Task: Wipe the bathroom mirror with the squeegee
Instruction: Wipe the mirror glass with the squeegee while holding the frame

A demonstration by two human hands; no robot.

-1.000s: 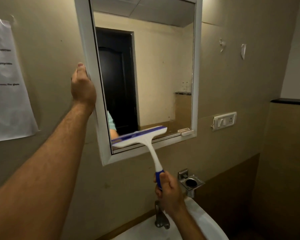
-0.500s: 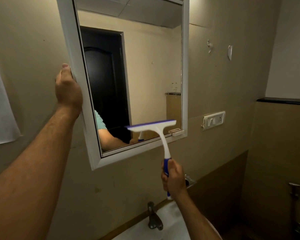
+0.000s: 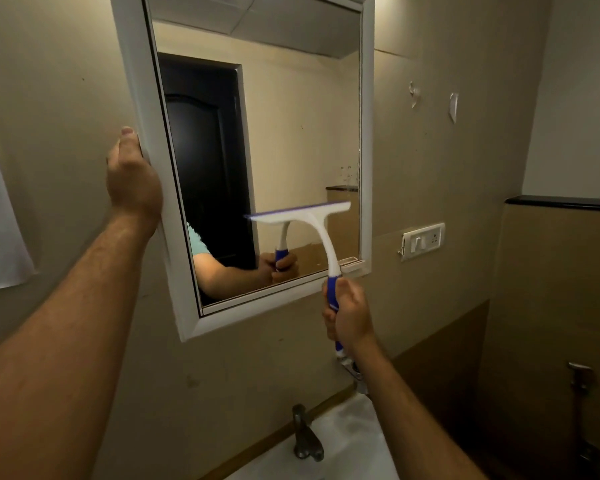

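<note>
Right hand [image 3: 349, 315] gripping white plastic squeegee [image 3: 312, 226], left hand [image 3: 132, 178] clasping glossy mirror [image 3: 291, 133] frame

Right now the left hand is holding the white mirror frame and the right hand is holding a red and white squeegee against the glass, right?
Not quite. The squeegee is blue and white, not red and white; the head view shows its blue grip and blue blade edge. The rest is right: the left hand holds the white-framed mirror by its side, and the right hand holds the squeegee against the glass.
</note>
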